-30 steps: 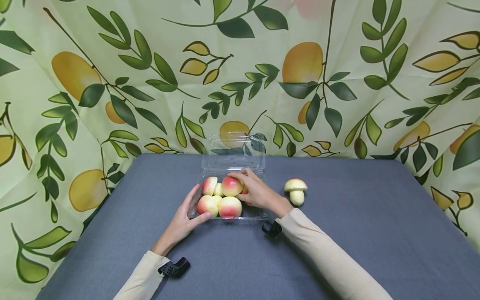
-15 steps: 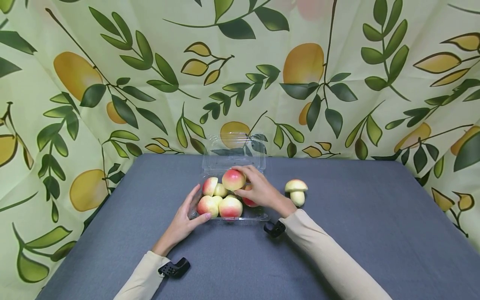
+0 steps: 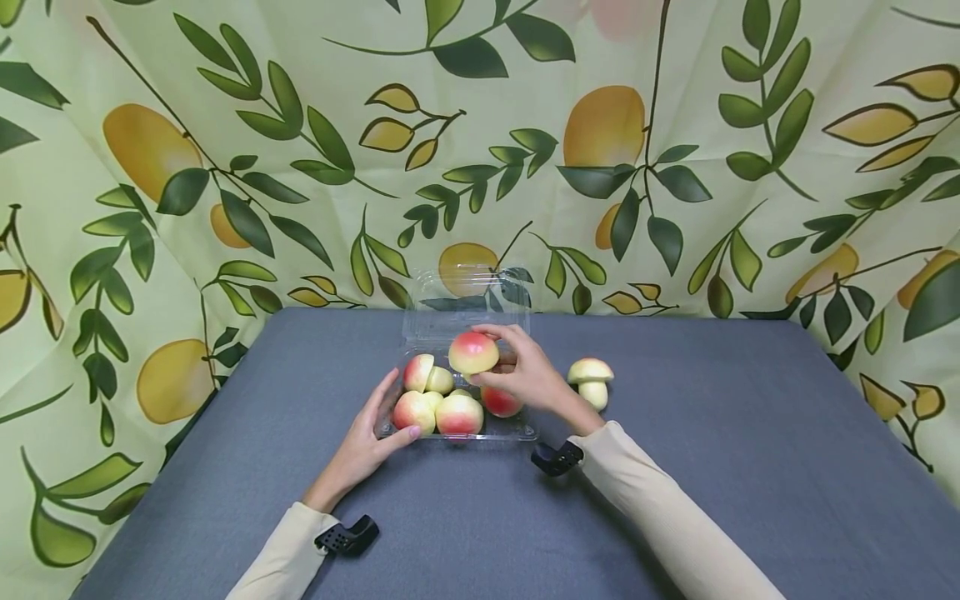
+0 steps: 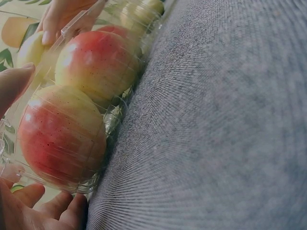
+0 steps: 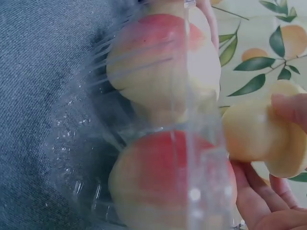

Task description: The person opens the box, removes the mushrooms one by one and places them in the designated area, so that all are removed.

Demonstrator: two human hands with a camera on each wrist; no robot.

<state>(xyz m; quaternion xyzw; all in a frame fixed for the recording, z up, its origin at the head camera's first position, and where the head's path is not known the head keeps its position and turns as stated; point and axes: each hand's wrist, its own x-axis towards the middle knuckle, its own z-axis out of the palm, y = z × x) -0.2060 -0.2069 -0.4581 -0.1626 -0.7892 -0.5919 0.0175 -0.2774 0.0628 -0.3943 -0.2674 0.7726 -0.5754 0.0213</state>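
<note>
My right hand [image 3: 528, 375] pinches a toy mushroom [image 3: 474, 352] with a red and yellow cap, above the clear plastic clamshell box [image 3: 513, 435]. In the right wrist view, the held mushroom's pale stem [image 5: 244, 129] shows between thumb and fingers. My left hand [image 3: 367, 437] holds the box's left side, thumb at the front rim and fingers along the side wall. Inside lie several more mushrooms, among them a front middle one [image 3: 460, 415], a front left one [image 3: 414, 412] and a right one [image 3: 501, 402]. Mushroom caps [image 4: 62, 136] show through the wall in the left wrist view.
Another mushroom [image 3: 592, 383] stands on its stem on the grey tablecloth [image 3: 712, 433], right of the box. The box's transparent lid [image 3: 468, 308] stands raised at the back. Behind the table hangs a fruit-and-leaf patterned cloth [image 3: 300, 217].
My right hand has lifted the mushroom up and slightly right from among the others, uncovering more of the right one. The left hand has stayed at the box.
</note>
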